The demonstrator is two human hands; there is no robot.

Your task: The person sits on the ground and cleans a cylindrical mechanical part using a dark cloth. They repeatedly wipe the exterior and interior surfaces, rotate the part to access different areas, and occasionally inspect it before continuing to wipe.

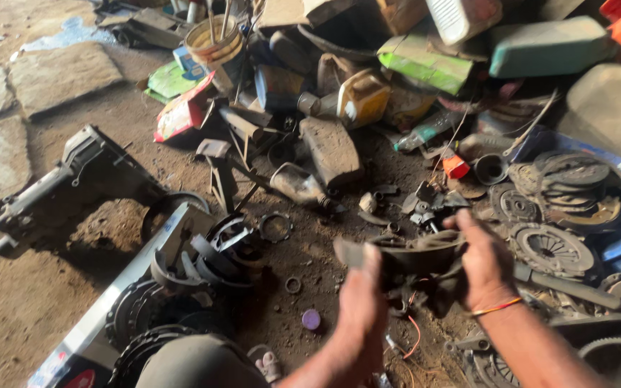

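My left hand (363,302) and my right hand (484,262) both grip a dark, greasy curved metal part (404,259) held above the dirt floor, with black rag-like bits and a thin red wire (415,334) hanging below it. The left hand holds its near left end, the right hand clasps its right end. A thread band sits on my right wrist. The part is motion-blurred, so its exact shape is unclear.
Round clutch plates (551,250) and gears lie at the right. Curved brake shoes (217,255) sit on a metal channel (145,266) at the left. A gearbox casing (52,190) lies further left. Bottles, a yellow can (363,97) and boxes pile up behind. A small purple cap (311,319) rests on the ground.
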